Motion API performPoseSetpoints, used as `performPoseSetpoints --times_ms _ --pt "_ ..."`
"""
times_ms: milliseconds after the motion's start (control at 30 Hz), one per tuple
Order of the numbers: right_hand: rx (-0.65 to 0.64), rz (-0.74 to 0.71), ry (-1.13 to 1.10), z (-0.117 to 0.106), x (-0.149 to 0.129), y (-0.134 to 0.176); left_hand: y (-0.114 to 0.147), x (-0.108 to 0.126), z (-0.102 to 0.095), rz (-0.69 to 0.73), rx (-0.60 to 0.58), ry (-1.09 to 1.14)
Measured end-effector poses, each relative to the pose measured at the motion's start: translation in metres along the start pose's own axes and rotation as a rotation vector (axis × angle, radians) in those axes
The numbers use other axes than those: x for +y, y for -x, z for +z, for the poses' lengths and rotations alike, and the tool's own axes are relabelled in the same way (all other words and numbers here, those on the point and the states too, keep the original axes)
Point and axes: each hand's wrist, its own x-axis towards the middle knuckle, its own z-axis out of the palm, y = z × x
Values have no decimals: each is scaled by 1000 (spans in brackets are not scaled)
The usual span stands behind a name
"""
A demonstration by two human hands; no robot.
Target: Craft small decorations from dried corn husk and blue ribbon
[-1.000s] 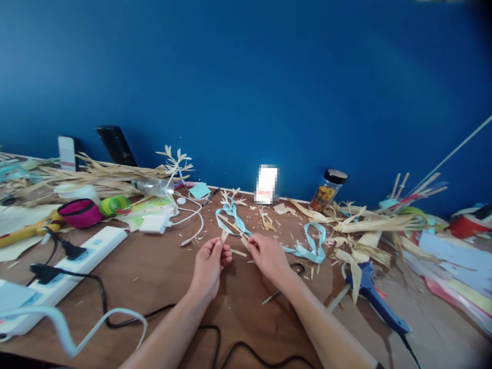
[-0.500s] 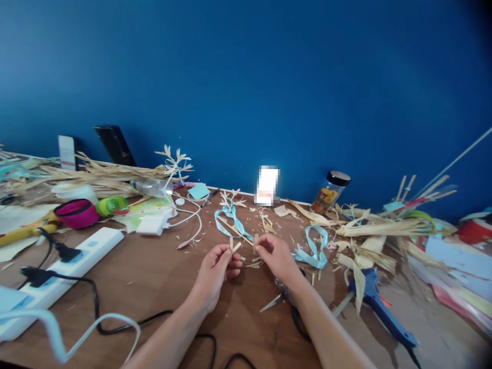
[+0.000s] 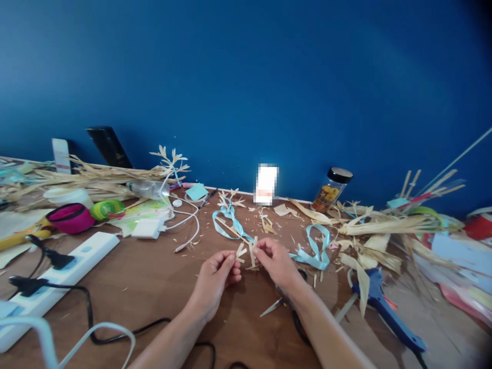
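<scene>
Pale husk strips point(image 3: 240, 251) stick out in a small fan from the pinched fingertips of my left hand point(image 3: 218, 271). A narrow husk strip point(image 3: 252, 250) stands upright between the thumb and finger of my right hand point(image 3: 274, 259). The two hands are close together but apart above the table. Behind them lies a light blue ribbon point(image 3: 230, 223) with a small husk flower point(image 3: 230, 197) at its top. Another blue ribbon loop point(image 3: 320, 251) rests to the right. Partly under my right wrist are scissors point(image 3: 273, 306) with black handles.
A blue glue gun point(image 3: 388, 312) lies at right, near dried husks point(image 3: 384, 228) and a lidded jar point(image 3: 331, 189). A white power strip point(image 3: 90, 256) with black plugs is at left, its cord crossing the table. Husk scraps point(image 3: 265, 221) litter the middle.
The strips in my left hand have turned and now fan toward the right hand. My right hand's strip stays pinched. The view has shifted slightly.
</scene>
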Motion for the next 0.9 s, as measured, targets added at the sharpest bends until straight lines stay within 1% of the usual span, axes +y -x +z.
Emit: performPoseSetpoints --times_ms 100,233,333,433,533,567,633,733,833,900 --pt "-2 18 -90 8 0 5 1 -1 1 15 -4 -42" --pt "-14 25 -99 17 -1 8 3 -2 2 86 -53 -171" --pt "4 -1 -89 17 -2 9 3 -3 1 129 -96 -240" --pt "88 -52 -39 15 -5 9 2 -3 -1 117 -49 -187" --pt "158 -50 -102 17 -10 11 0 -3 -2 106 39 -102" --pt "154 -36 -144 19 -12 12 0 -3 -2 107 56 -90" --pt "107 4 -210 24 -15 15 1 -3 -2 120 69 -97" --pt "46 43 -239 32 -16 18 2 -4 -1 185 29 -158" --pt "54 33 -208 35 -15 19 3 -5 -2 249 -22 -246" --pt "65 18 -172 35 -14 18 4 -4 -3 260 -25 -300"
